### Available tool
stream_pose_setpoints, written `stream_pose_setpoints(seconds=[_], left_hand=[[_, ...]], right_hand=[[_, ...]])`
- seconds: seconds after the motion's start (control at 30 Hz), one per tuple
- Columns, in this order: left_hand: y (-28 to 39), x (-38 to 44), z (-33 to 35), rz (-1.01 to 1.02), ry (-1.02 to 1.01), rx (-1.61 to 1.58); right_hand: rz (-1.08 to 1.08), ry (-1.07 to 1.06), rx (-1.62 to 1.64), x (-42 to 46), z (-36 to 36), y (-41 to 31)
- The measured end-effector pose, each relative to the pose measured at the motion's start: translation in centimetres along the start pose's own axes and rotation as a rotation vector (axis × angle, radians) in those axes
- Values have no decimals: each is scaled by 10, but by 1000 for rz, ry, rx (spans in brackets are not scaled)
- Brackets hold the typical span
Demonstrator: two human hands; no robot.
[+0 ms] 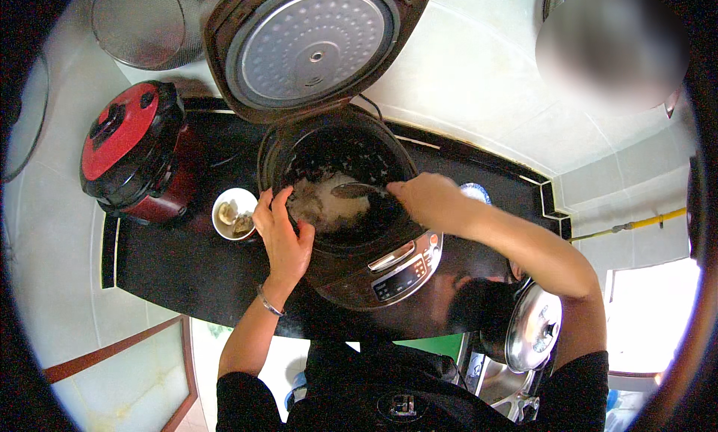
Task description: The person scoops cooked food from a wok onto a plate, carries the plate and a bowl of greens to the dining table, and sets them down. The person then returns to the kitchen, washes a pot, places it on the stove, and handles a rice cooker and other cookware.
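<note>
A rice cooker (359, 280) stands on the black counter with its lid (314, 45) raised. White rice (342, 208) lies in the dark inner pot, with bits of it stuck on the wall. My right hand (429, 202) grips the handle of a spoon (354, 191) from the right; the spoon's bowl rests at the rice. My left hand (285, 236) is at the pot's left rim, fingers apart and fingertips on the edge. Just left of it sits a small white bowl (235, 200) with some food pieces in it.
At the left stands a red and black pressure cooker (129, 146). A blue-patterned dish (475, 192) is partly hidden behind my right forearm. A pot with a steel lid (533, 328) stands at lower right by the sink (496, 382). Mesh strainers (140, 25) hang on the wall at upper left.
</note>
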State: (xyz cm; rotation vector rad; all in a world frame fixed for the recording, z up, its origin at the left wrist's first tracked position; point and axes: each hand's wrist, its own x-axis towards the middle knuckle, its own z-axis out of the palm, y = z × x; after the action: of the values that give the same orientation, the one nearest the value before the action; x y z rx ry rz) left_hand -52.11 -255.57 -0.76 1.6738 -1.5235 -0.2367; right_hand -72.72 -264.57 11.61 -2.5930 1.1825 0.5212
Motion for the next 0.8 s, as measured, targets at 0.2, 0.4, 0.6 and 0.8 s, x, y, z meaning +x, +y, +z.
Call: stream_pose_setpoints(seconds=[0.2, 0.4, 0.6, 0.8], left_hand=[[0, -1, -3, -25, 12, -2], [5, 14, -20, 10, 180, 14], [44, 116, -110, 392, 504, 171], [68, 180, -112, 503, 418, 107]], right_hand=[[69, 38, -50, 17, -14, 1], [104, 170, 6, 62, 58, -22], [-16, 60, 78, 78, 96, -4], [-3, 403, 224, 27, 50, -18]])
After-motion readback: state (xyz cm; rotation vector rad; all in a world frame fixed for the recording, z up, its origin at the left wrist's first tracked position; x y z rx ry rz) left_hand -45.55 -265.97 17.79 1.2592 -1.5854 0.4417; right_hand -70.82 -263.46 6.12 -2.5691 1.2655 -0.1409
